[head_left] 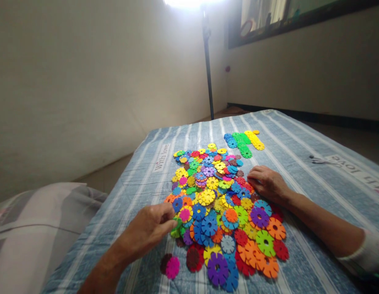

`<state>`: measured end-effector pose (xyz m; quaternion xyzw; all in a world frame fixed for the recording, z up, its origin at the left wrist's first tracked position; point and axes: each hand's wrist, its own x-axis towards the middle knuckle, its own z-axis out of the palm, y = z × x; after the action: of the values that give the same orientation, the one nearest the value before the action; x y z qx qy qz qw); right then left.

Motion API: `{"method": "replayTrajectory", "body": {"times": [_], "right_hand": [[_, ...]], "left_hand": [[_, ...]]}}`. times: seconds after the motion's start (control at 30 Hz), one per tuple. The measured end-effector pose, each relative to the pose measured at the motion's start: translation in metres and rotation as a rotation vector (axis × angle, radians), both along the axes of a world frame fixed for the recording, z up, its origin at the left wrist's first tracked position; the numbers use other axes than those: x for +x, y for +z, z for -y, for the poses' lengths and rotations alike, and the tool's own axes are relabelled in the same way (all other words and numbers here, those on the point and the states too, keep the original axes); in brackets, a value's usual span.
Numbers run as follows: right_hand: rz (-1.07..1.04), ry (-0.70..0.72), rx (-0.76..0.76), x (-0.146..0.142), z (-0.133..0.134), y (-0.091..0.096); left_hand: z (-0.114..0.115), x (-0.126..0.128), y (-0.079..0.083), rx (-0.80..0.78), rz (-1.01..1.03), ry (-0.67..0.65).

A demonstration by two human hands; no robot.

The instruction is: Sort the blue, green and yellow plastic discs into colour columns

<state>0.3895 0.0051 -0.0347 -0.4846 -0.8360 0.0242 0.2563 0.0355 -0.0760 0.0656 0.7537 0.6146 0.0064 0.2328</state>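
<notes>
A heap of notched plastic flower discs [212, 183] in many colours and sizes spreads over the striped cloth. At its left edge, my left hand [152, 224] has its fingers bent and the thumb apart from them. The thumb tip meets a green disc [176, 229], and a blue disc [177, 205] lies by the fingertips. My right hand [265, 182] rests at the heap's right side with curled fingers, near red and blue discs [245, 192]. Whatever is under those fingertips is hidden. A pink disc [172, 267] overlaps a dark brown one at the lower left.
Beyond the heap, overlapping rows of blue [231, 141], green [242, 143] and yellow discs [254, 140] lie flat. A small cable [322, 160] sits on the right of the striped cloth [140, 163]. A lit lamp on a stand [208, 69] rises behind, against the wall.
</notes>
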Motion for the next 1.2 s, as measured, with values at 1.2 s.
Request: {"method": "replayTrajectory", "body": {"times": [1.2], "right_hand": [[0.013, 0.000, 0.026, 0.000, 0.000, 0.002]], "left_hand": [[-0.004, 0.013, -0.010, 0.123, 0.137, 0.076]]}}
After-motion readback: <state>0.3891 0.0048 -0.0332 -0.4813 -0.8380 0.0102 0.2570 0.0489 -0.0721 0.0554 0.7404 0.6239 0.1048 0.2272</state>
